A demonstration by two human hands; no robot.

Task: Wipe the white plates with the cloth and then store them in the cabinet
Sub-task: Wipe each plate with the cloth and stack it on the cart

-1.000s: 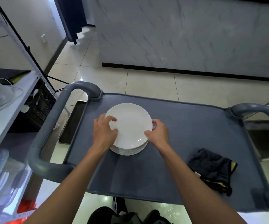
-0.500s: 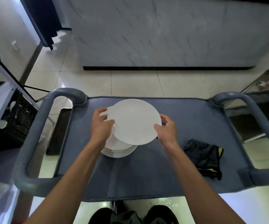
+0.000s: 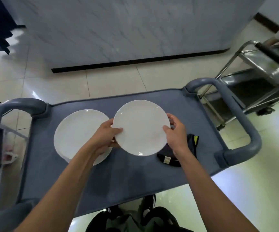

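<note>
A white plate [image 3: 141, 127] is held up above the blue-grey cart top [image 3: 132, 178]. My left hand [image 3: 106, 137] grips its left rim with the thumb on top, and my right hand [image 3: 175, 131] grips its right rim. To the left, a stack of white plates [image 3: 78, 131] rests on the cart, partly behind my left forearm. A dark cloth with a yellow edge [image 3: 191, 144] lies on the cart to the right, mostly hidden under the lifted plate and my right hand.
The cart has thick grey handles at its left end [image 3: 16, 105] and its right end [image 3: 237, 114]. A steel trolley [image 3: 259, 76] stands to the right. A marble-faced counter [image 3: 127, 30] rises beyond the tiled floor. My shoes [image 3: 145, 205] show below the cart.
Both hands lifted the top plate off the stack and carried it to the right, above the cloth. The camera view swung to the right as well.
</note>
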